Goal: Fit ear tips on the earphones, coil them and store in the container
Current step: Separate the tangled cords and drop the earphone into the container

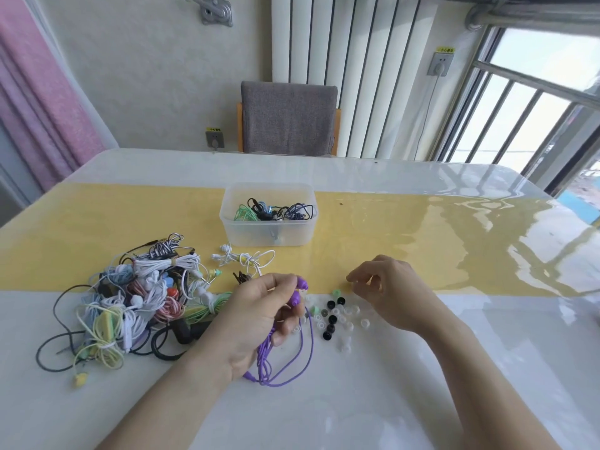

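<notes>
Your left hand [259, 315] is gripping the purple earphones [293, 323]: both purple buds stick out past your fingers, and the cord hangs in loops from your palm down onto the table [422, 384]. Your right hand [391, 289] hovers just right of the ear tips [334, 316], fingers curled, thumb and forefinger close together. Can't tell if it's pinching a tip; nothing visible between the fingertips.

Landmark is the clear plastic container [268, 214], open top, standing on the yellow runner [406, 241]. Inside: coiled earphones, green and black cords.

- Ear tips: scattered loose, near-right of the container, between your hands. Black, clear, a couple green.
- White earphones [242, 258]: loose bundle just in front of the container, slightly left.
- Tangled earphone pile [136, 297]: near-left of the container, mixed white, yellow, red, black and blue cords, spilling off the runner onto the white part of the table.

Surface: glossy white table with the yellow runner across it, all very reflective, with window glare to the right of the container.

Room: grey chair [288, 118] directly behind the container at the far table edge. White radiator [354, 69] on the wall behind that. Pink curtain [42, 102] far left, barred window [532, 102] far right, wall socket [215, 138] left of the chair.
</notes>
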`<state>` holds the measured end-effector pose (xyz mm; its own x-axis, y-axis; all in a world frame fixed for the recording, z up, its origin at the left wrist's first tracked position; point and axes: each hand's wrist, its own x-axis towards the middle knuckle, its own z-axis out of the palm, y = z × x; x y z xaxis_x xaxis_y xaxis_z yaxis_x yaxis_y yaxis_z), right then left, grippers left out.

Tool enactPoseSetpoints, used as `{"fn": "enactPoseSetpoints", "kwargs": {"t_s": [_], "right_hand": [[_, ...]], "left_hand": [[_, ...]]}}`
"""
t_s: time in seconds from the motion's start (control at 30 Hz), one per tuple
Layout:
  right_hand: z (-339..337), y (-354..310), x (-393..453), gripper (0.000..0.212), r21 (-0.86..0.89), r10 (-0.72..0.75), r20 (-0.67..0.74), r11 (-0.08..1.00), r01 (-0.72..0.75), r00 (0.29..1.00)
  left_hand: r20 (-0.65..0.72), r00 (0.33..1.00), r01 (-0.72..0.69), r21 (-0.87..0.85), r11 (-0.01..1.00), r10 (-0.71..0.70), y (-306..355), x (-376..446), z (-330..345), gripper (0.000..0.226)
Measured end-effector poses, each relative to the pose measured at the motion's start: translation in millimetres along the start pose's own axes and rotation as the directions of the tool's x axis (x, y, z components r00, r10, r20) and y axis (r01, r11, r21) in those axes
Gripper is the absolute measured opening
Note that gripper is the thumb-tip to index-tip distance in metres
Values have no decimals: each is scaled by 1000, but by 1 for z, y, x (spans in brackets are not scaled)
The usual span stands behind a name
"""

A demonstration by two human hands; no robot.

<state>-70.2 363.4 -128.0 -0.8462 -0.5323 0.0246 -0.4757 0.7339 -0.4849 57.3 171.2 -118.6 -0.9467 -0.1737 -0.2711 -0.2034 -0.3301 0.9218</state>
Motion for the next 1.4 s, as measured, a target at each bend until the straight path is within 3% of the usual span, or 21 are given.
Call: {"fn": "enactPoseSetpoints", "kwargs": {"t_s": [0.27, 0.5, 0.6, 0.7, 0.8, 0.9, 0.97, 1.07, 1.2, 1.4], "right_hand": [[-6, -1, -1, 14, 85, 49, -30, 995, -46, 998], [-7, 0, -4, 13, 36, 10, 53, 999, -12, 999], [-6, 0, -4, 14, 32, -13, 17, 999, 12, 1000], [-7, -2, -6, 17, 168, -34, -56, 985, 43, 998], [-13, -12, -10, 9, 476, -22, -85, 877, 60, 996], [-14, -31, -19, 11, 770, -76, -65, 631, 99, 995], [-7, -43, -23, 14, 887, -94, -53, 453, 90, 994], [7, -60, -28, 15, 951, -56, -58, 300, 73, 997], [11, -69, -32, 14, 972, 14, -88, 220, 83, 996], [9, -67, -32, 12, 956, 6, -72, 286, 68, 997]], "left_hand": [[-7, 1000, -30, -1, 1000, 30, 1, 0, 0, 19], [-8, 1000, -1, 30, 1000, 1, -1, 0, 1, 18], [-10, 1000, 1, 27, 1000, -1, 0, -1, 0, 20], [-20, 999, -24, 21, 999, 25, 0, -1, 1, 18], [-44, 994, -99, 36, 994, 100, -2, -1, 2, 16], [-64, 982, -176, -4, 984, 176, -2, -1, 3, 18], [-73, 969, -240, -43, 970, 236, -1, -2, 6, 23], [-78, 945, -323, -89, 942, 317, -3, -4, 11, 24], [-94, 920, -388, -89, 917, 380, -5, -4, 12, 21], [-104, 905, -420, -55, 906, 413, -6, -4, 12, 14]]}}
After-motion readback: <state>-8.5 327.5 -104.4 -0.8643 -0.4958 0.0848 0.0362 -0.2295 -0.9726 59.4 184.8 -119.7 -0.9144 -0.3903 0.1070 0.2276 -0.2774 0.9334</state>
